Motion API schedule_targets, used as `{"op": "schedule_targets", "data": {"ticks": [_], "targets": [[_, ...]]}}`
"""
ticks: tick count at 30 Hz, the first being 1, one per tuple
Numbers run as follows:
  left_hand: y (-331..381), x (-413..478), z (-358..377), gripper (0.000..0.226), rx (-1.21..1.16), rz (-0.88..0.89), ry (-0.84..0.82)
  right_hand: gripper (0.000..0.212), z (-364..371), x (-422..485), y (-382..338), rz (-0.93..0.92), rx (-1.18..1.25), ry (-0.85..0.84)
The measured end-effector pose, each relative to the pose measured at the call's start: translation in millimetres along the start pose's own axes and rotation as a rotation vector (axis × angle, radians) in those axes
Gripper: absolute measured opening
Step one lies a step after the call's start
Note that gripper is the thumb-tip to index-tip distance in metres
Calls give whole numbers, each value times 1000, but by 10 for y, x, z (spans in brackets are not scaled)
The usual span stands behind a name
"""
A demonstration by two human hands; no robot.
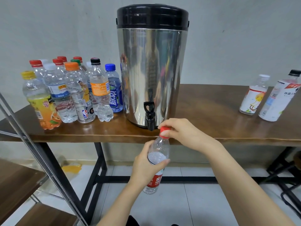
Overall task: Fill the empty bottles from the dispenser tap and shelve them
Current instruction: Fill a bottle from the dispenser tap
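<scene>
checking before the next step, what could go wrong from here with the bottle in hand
1. The red cap sits in the right hand fingers; if not seated squarely, it might leak once shelved.
2. The held bottle is tilted and thin-walled; a hard squeeze by the left hand could push water out if the cap is loose.
3. It is held off the table edge, over the floor, so a slip may mean a drop.

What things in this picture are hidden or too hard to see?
All from the head view:
- Inside the metal dispenser: its steel wall and black lid hide how much is left.
- Bottle in hand: the left hand covers its middle, so the water level is unclear.
- Red cap: the right hand hides whether it turns on or off.
- Back bottles on the table: front bottles block them.
- Far-right bottle: cut by the edge.
</scene>
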State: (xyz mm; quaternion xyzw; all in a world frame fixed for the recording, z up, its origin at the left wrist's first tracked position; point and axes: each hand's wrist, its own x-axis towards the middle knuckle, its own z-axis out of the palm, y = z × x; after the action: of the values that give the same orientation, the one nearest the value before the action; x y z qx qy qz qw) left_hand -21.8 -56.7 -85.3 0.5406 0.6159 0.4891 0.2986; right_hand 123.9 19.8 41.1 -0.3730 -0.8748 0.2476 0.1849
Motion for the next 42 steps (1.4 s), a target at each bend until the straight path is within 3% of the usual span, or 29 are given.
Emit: {"op": "schedule_targets", "data": {"ticks": [3, 6, 11, 22, 29, 32, 36, 39, 42], "targets": [[-78, -23, 2, 63, -15, -45, 14, 29, 31, 25, 61, 20, 40, -4], [-169, -51, 2, 59, -13, -129, 77, 28, 64, 102, 211, 77, 29, 143], [-287, -41, -27, 63, -6, -187, 168, 32, 194, 254, 563, 276, -207, 288], [-203, 91, -55, 80, 112, 88, 231, 34, 312, 335, 808, 355, -337, 282], [-187, 217, 12, 81, 93, 88, 235, 35, 311, 352, 802, 343, -344, 283], [-199, 230, 17, 79, 93, 105, 241, 36, 284, 337, 757, 292, -310, 380], [-226, 268, 24, 79, 96, 112, 256, 21, 176, 359, 404, 34, -132, 610], [-249, 295, 37, 78, 107, 120, 260, 24, 87, 400, -18, -163, 27, 563], [-249, 304, 32, 80, 106, 130, 264, 24, 59, 466, -287, -224, -66, 430]]}}
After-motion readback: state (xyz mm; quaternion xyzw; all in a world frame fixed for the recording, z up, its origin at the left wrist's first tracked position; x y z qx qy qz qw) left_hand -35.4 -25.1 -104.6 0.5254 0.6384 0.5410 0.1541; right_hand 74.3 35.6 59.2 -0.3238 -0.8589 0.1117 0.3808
